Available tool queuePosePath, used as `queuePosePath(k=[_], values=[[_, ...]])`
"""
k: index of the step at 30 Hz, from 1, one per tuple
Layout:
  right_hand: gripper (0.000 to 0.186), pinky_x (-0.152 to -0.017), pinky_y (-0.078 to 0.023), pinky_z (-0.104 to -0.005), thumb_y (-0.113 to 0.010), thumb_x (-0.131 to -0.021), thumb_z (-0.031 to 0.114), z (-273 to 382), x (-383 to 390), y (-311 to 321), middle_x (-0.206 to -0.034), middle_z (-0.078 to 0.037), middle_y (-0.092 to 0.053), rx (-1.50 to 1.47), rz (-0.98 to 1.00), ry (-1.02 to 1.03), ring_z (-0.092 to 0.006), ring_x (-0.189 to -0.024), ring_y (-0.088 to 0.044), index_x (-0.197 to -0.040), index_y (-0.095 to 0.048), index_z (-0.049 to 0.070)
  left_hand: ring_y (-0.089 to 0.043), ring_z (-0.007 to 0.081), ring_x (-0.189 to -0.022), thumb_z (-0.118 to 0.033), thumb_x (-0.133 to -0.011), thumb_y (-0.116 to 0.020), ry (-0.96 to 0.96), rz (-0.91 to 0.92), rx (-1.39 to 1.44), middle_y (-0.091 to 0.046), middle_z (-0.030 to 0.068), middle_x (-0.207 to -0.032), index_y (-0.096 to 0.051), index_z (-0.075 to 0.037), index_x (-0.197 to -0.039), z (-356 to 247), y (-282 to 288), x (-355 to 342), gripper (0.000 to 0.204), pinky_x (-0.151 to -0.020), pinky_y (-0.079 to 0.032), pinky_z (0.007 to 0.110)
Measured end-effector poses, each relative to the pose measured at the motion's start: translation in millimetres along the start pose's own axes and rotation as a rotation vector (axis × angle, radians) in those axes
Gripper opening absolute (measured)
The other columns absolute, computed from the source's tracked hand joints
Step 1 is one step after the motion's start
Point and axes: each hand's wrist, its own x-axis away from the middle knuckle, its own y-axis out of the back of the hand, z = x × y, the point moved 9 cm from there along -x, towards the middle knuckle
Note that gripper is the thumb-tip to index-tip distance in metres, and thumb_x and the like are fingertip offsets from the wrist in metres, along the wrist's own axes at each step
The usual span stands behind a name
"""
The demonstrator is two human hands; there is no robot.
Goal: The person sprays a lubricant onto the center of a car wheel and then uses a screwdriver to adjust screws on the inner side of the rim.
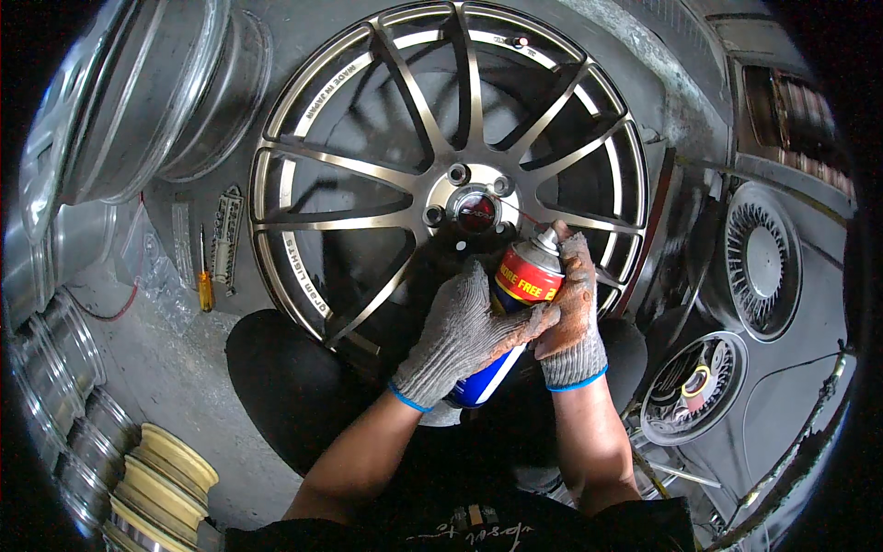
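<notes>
A blue, red and yellow aerosol spray can (527,278) is tilted between my two hands, its nozzle up and away from me. My left hand (457,324), in a grey knit glove, wraps its body. My right hand (572,308), in a matching glove with a stained orange-brown palm, grips its upper right side, with fingers beside the nozzle. A thin reddish line, maybe a straw, runs from the nozzle toward the wheel's hub. The large bronze multi-spoke wheel (474,110) lies face up before my knees. A dark red center cap (476,213) sits in its hub.
Bare silver rims (175,101) stand at the left, with a gold rim (166,474) lower down. An orange-handled screwdriver (205,287) lies left of the wheel. At right are a mesh-spoked wheel (762,262) and another wheel face (658,419) holding a tape roll.
</notes>
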Motion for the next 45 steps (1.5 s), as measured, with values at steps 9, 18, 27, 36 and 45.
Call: queuePosePath(k=[9,18,27,36,45], values=[[0.028,-0.086,-0.057,-0.0395,-0.064,-0.099,0.038,-3.3,2.9,0.6,-0.102,-0.005,-0.067,-0.053,0.04,-0.03,-0.022,-0.094,-0.068,-0.113,-0.062,0.013,-0.07,0.0416,-0.085,-0.068,-0.07,-0.082,-0.107,-0.109,-0.121,-0.067,0.0257,-0.091,-0.055,0.006,-0.108,3.9,-1.4,0.8,0.087,-0.074,-0.056,0.046],[0.056,-0.092,-0.056,-0.0457,-0.065,-0.094,0.055,-4.8,6.0,25.8,-0.112,-0.011,-0.07,-0.081,0.033,0.071,-0.0279,-0.1,-0.069,-0.127,-0.06,0.01,-0.064,0.0392,-0.113,-0.055,-0.07,-0.087,-0.166,-0.009,-0.125,-0.062,0.0236,-0.125,-0.048,-0.001,-0.135,-10.4,-8.8,7.3,0.093,-0.096,-0.051,0.048],[0.054,-0.099,-0.052,-0.0376,-0.044,-0.107,0.051,2.2,31.9,26.4,-0.12,-0.011,-0.066,0.066,0.176,0.164,-0.0228,-0.108,-0.066,-0.134,-0.055,0.005,-0.061,0.042,-0.12,-0.052,-0.071,-0.088,-0.25,0.071,-0.065,-0.058,0.0249,-0.132,-0.04,0.003,-0.14,-36.9,-7.5,22.1,0.101,-0.104,-0.048,0.046],[0.057,-0.094,-0.049,-0.0329,-0.044,-0.107,0.05,15.5,37.6,21.2,-0.11,-0.007,-0.069,0.319,0.273,0.36,-0.0153,-0.101,-0.063,-0.12,-0.067,-0.001,-0.066,0.0371,-0.113,-0.051,-0.07,-0.089,-0.258,0.057,-0.258,-0.062,0.0233,-0.127,-0.048,0.002,-0.135,-39.8,3.3,38.6,0.094,-0.1,-0.052,0.043],[0.023,-0.082,-0.053,-0.0374,-0.066,-0.083,0.004,13.3,37.4,-4.8,-0.095,-0.02,-0.068,0.907,0.36,0.609,-0.0341,-0.092,-0.069,-0.105,-0.069,-0.001,-0.068,0.021,-0.109,-0.032,-0.061,-0.094,-0.135,-0.193,0.262,-0.068,0.013,-0.117,-0.05,0.004,-0.132,-44.3,78.4,53.2,0.091,-0.101,-0.05,0.034]])
